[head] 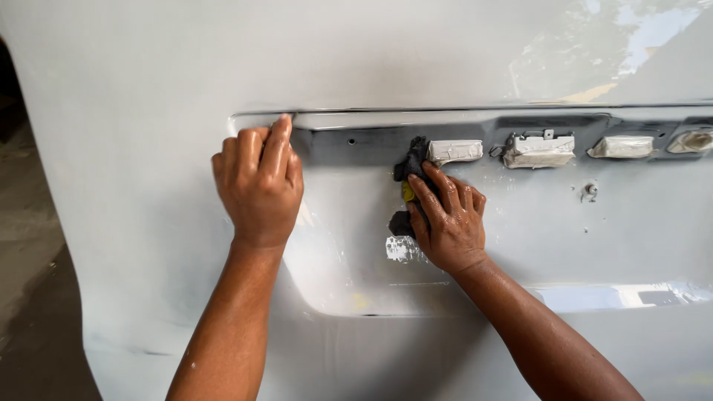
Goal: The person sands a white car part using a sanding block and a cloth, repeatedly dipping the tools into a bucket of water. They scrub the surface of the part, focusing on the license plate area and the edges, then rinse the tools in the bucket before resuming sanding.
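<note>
Dark grey and crumpled, the pad [413,165] sits pressed flat against the wet panel [148,148] under the right hand [448,223]. That grip is closed on it: fingers spread over the pad and holding it to the recess [535,230], with a yellow patch showing just left of the fingers and more dark material sticking out below, by the thumb. Whether the yellow is part of the pad or a second piece I cannot tell from here. Just above the grip, touching the pad's top edge, is a small fitting wrapped in pale tape [454,151]. Further right of the grip, along the same dark band under the ledge, come three more taped fittings [538,149], each apart from the next. A bare metallic patch [402,249] shows in the paint just below and left of the right grip.

The left hand [257,186] is well to the left of the pad, holding nothing. Its fingers are together and laid flat on the panel, fingertips at the upper left corner of the recess, where the ledge [445,111] begins. Both hands and forearms look wet. Beyond the left grip the grey-white panel runs on smooth and curved; up at the far right its surface is patchy, with blotches of other colours. Floor [30,297] shows at the far left.
</note>
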